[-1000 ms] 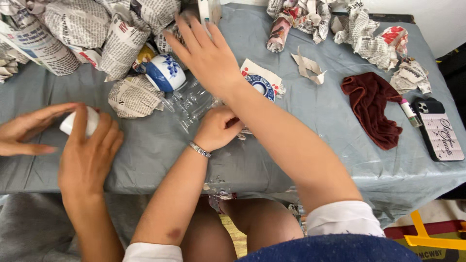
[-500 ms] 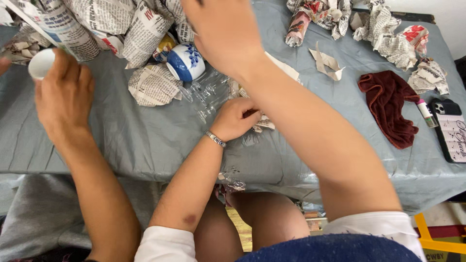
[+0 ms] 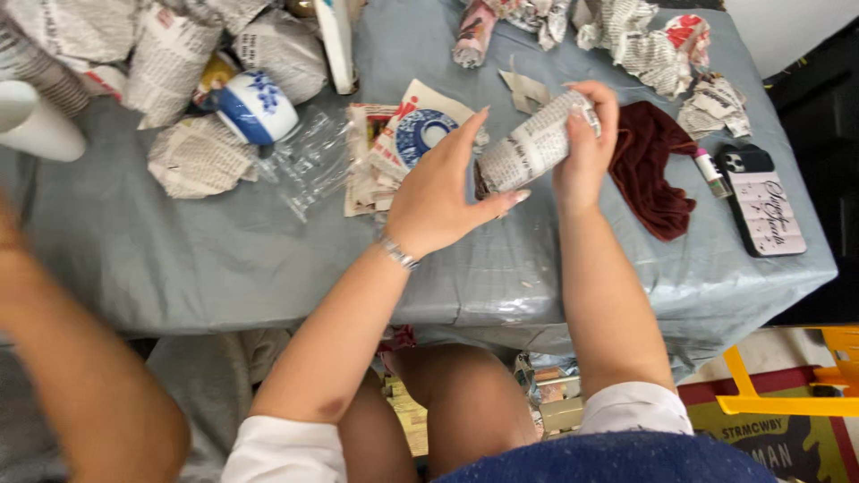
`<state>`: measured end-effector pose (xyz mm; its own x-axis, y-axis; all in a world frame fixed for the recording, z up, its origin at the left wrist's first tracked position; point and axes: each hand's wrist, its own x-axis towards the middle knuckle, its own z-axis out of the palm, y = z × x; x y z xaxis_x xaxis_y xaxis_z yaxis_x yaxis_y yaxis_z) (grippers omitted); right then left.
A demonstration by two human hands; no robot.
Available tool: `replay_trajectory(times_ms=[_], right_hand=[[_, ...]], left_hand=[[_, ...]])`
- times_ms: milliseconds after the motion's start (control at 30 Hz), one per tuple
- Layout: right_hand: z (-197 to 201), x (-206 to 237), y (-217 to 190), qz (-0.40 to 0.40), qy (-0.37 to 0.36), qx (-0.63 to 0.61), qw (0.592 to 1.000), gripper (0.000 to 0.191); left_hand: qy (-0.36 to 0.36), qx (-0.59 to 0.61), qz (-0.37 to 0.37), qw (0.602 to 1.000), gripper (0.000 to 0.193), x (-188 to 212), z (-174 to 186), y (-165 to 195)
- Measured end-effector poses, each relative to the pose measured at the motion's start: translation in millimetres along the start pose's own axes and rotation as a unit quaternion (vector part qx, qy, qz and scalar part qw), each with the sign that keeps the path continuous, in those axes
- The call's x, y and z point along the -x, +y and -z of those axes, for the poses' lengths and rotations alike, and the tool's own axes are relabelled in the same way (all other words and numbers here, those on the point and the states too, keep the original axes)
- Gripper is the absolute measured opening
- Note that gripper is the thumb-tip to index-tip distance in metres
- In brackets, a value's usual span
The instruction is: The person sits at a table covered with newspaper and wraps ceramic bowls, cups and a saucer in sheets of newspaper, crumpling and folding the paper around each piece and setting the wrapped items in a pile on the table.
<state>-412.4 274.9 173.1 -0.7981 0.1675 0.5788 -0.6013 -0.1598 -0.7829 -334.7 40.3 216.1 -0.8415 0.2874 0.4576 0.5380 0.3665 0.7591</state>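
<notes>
A cylindrical bundle wrapped in newspaper (image 3: 535, 145) is held above the grey-covered table (image 3: 224, 259). My right hand (image 3: 583, 152) grips its far end. My left hand (image 3: 443, 192), with a bracelet on the wrist, cups its near end with the fingers spread along the paper. Just behind the hands lies a blue and white saucer (image 3: 422, 130) on sheets of newspaper.
A blue and white cup (image 3: 255, 107), clear plastic wrap (image 3: 309, 161) and several newspaper-wrapped bundles (image 3: 170, 63) lie at the back left. A dark red cloth (image 3: 653, 170), a marker (image 3: 711, 174) and a phone (image 3: 761, 201) lie right. Another person's arm (image 3: 72, 358) and a white cup (image 3: 36, 125) are at the left.
My right hand came back from the far side of the table with a newspaper-wrapped bundle, and my left hand lifted off the table to hold it. The other person's hand moved away left.
</notes>
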Motion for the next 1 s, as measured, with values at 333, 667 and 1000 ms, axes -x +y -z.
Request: replay_trajectory(times_ms=[333,667,1000], right_hand=[[9,18,-7,0.116,0.040,0.071,0.990,0.043],[21,14,0,0.045,0.067,-0.075,0.994,0.036],[4,26,2,-0.136,-0.068,-0.220,0.963,0.050]], left_hand=[[-0.080,0.291,0.019,0.953,0.078,-8,-16,-34],[-0.057,0.197,0.131,0.970,0.021,-7,-7,-51],[0.161,-0.023,-0.037,0.986,0.014,-2,-19,-44]])
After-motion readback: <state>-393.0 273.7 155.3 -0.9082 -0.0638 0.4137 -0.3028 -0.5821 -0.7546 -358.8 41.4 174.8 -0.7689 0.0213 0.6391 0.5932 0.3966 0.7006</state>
